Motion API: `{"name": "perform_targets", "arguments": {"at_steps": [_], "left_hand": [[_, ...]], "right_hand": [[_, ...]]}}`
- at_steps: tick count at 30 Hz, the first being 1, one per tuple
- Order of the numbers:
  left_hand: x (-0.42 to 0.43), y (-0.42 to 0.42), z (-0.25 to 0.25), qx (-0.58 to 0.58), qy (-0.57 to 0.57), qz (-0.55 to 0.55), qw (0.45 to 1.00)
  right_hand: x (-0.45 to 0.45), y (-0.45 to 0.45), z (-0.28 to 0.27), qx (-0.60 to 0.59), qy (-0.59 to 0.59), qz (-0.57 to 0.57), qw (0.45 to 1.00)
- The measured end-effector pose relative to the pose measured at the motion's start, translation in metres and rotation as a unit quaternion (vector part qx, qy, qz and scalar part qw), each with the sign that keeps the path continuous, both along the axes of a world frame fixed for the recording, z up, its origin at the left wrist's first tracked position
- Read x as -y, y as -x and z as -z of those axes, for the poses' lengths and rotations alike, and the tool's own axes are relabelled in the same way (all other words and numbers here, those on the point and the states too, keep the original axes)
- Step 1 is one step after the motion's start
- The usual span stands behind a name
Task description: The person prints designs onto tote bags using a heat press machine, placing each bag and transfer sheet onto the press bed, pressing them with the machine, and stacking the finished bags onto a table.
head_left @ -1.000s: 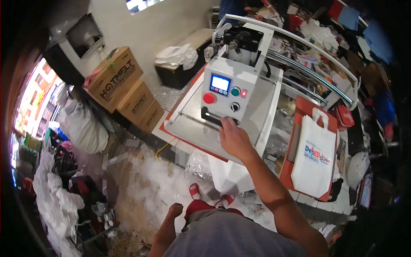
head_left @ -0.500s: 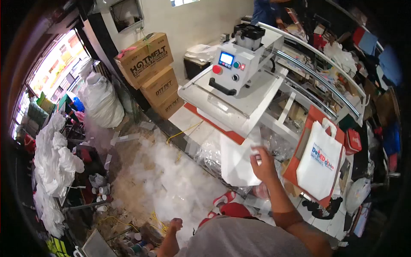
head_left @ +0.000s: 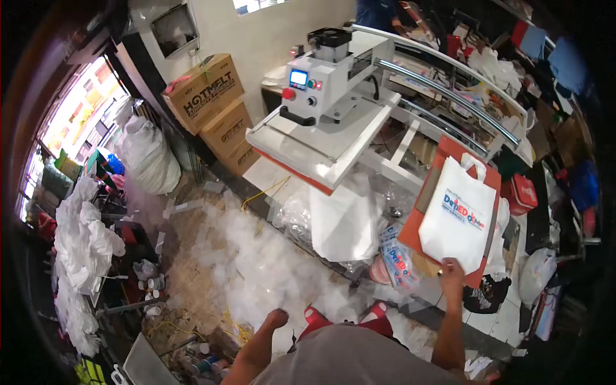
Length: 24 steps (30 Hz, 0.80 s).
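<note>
A white tote bag (head_left: 455, 215) with a blue and red "DepED" print lies on the orange-red platen (head_left: 489, 192) at the right. My right hand (head_left: 452, 273) is at the bag's lower edge, its fingers curled closed on the fabric there. Hanging low in front of my body, my left hand (head_left: 277, 317) is curled into a loose fist, with nothing visible in it. A printed film sheet (head_left: 399, 260) with blue and red lettering lies left of the platen. Farther left is a blank white bag (head_left: 343, 221).
The white heat press head (head_left: 321, 138) sits over a second platen, beside metal rails (head_left: 449, 93). Stacked cartons (head_left: 204, 96) stand by the wall. White bags (head_left: 83, 244) are piled at the left. Whitish haze (head_left: 263, 263) hangs over the floor. Another person (head_left: 378, 14) is at the back.
My right hand has moved right and down to the tote bag's lower edge. The printed film sheet now shows plainly. The camera view has shifted, and my left hand stays low.
</note>
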<state>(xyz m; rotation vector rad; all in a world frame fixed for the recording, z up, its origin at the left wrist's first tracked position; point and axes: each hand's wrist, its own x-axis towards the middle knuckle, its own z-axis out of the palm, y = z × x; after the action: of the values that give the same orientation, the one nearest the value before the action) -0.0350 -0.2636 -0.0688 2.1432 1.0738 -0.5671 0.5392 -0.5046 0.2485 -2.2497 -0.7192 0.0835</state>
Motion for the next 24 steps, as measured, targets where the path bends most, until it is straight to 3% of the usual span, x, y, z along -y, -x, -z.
{"name": "perform_targets", "arguments": {"at_steps": [1, 3, 5, 7, 9, 12, 15, 19, 24], "left_hand": [[-0.013, -0.045, -0.049, 0.000, -0.034, 0.144, 0.989], [-0.011, -0.115, -0.075, 0.122, -0.028, -0.122, 0.985], [-0.035, -0.192, -0.068, 0.133, -0.111, -0.037, 0.984], [-0.020, -0.297, -0.170, 0.275, -0.120, -0.170, 0.939], [-0.006, -0.391, -0.234, 0.404, -0.183, -0.107, 0.890], [0.029, -0.509, -0.314, 0.484, -0.196, 0.038, 0.852], [0.061, -0.605, -0.321, 0.508, -0.171, 0.175, 0.826], [0.123, -0.705, -0.309, 0.488, -0.070, 0.267, 0.828], [0.159, -0.767, -0.290, 0.496, -0.130, 0.337, 0.789]], "right_hand": [[0.018, -0.023, 0.000, 0.000, 0.013, 0.043, 0.999], [0.042, -0.065, -0.017, -0.009, -0.048, 0.095, 0.994], [0.078, -0.136, 0.008, 0.020, 0.015, 0.117, 0.993], [0.097, -0.191, 0.055, 0.109, -0.114, 0.134, 0.978], [0.096, -0.215, 0.053, 0.132, -0.086, 0.155, 0.975], [0.095, -0.234, 0.074, 0.079, -0.039, 0.162, 0.983], [0.092, -0.226, 0.078, 0.026, -0.088, 0.156, 0.983], [0.091, -0.222, 0.070, -0.010, -0.087, 0.166, 0.982], [0.093, -0.223, 0.073, -0.022, -0.081, 0.168, 0.982]]}}
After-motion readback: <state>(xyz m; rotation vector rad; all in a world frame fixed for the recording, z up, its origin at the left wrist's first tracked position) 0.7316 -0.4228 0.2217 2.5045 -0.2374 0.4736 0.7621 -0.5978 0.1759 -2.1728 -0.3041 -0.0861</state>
